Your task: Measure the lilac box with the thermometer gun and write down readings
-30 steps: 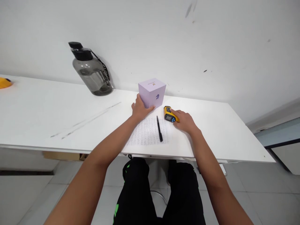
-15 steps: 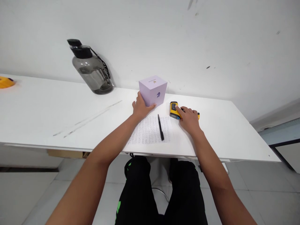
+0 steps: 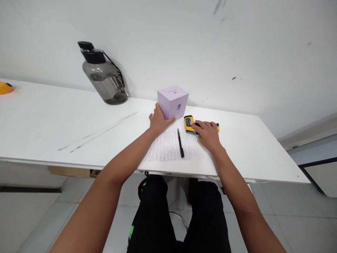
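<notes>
A pale purple box (image 3: pixel 174 102) with a dark blue emblem stands on the white table close to the wall. My left hand (image 3: pixel 159 121) holds its lower near corner, fingers along the left side and thumb across the front. My right hand (image 3: pixel 207 134) is wrapped over the handle of a yellow-and-black handheld meter (image 3: pixel 189 122), whose small screen faces up. The meter lies on the table just right of the box, its screen end toward the box and a small gap apart. My palm hides most of its handle.
A sheet of handwritten paper (image 3: pixel 163 149) lies before the box, with a black pen (image 3: pixel 180 143) on it. A grey water bottle (image 3: pixel 106 80) stands at the back left. A yellow object (image 3: pixel 5 88) shows at the far left of the table (image 3: pixel 86 121). The wall rises directly behind.
My right hand has slid the meter left, closer to the box, and its screen end has turned slightly. My left hand stays on the box. The view has shifted a little.
</notes>
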`<state>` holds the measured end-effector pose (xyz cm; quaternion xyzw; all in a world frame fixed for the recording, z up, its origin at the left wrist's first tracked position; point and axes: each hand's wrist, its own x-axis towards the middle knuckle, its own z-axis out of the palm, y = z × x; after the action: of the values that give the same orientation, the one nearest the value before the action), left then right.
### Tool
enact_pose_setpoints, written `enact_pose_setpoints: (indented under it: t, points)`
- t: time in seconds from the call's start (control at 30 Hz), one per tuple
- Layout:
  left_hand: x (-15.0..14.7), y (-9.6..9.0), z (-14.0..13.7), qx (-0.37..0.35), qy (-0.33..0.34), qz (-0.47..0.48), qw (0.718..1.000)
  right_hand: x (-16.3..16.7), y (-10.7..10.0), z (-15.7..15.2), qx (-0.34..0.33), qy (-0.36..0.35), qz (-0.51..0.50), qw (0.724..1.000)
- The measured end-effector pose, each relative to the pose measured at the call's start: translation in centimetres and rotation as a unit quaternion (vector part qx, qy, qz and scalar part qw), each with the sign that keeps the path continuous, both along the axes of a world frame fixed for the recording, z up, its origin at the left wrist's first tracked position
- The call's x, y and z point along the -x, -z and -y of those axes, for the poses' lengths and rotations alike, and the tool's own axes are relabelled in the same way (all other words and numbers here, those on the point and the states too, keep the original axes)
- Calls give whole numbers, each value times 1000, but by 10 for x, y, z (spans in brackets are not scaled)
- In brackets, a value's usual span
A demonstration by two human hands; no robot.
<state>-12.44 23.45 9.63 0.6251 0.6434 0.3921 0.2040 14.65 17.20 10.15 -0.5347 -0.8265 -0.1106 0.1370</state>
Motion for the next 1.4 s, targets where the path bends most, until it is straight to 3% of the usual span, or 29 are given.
enact_pose_setpoints:
  t: [0.53,0.77,0.87,1.07,1.17,1.27,1.33,1.4]
  points:
    - [-2,2,-4,2,-1,4,1000,-11,7,-12,25,79,-47,995]
    - [-2,-1,-1,13,3,10,1000,-16,11,-16,74,209,-128,967]
    - [-2,0,0,7,8,9,1000,-16,10,-18,78,223,-133,963]
    - [-1,1,0,16,6,7,1000,-20,5,-9,124,191,-91,969]
    - [-2,1,0,18,12,4,1000,-17,0,-1,51,169,-82,981]
    - [-2,1,1,18,13,-2,1000,2,-5,6,5,72,-120,990]
    - [-3,1,2,18,7,-10,1000,23,-8,9,64,1,-136,989]
    - [-4,2,2,20,-2,-18,1000,45,-7,7,144,-4,-129,981]
